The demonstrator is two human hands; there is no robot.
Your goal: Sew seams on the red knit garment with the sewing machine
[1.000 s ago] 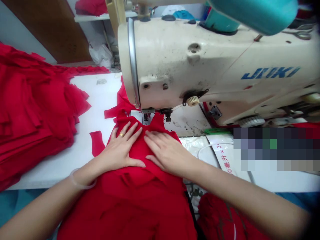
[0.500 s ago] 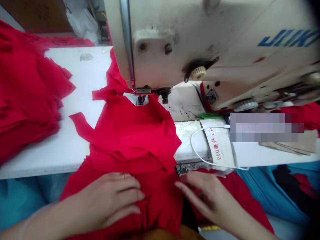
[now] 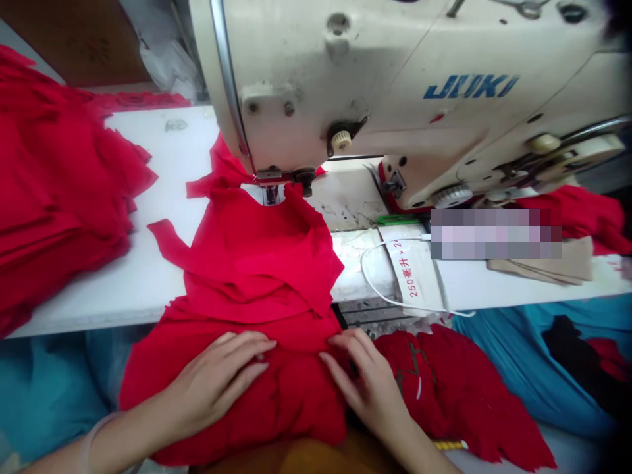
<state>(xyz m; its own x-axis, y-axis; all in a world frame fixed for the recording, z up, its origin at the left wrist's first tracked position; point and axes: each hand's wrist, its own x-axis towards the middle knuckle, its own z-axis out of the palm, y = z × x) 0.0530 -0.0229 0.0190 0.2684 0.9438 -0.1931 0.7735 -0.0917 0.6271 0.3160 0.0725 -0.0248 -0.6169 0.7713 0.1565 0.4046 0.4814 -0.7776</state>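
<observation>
A red fabric piece stretches from under the sewing machine's presser foot over the table's front edge and down toward me. My left hand lies on the lower part of this fabric, fingers extended and thumb apart from them. At the fabric's right edge, my right hand has its thumb and forefinger close together on the cloth. Between the hands runs a shallow fold. The cream sewing machine stands over the far end of the piece and hides some of it.
Red fabric is heaped on the table's left side. Right of the machine bed are a white cable, a printed white carton piece and brown card. Dark red fabric and blue cloth lie at the lower right.
Both hands have moved slightly up the red fabric, and my right hand has shifted left to its edge. The camera view has shifted, showing more of the machine.
</observation>
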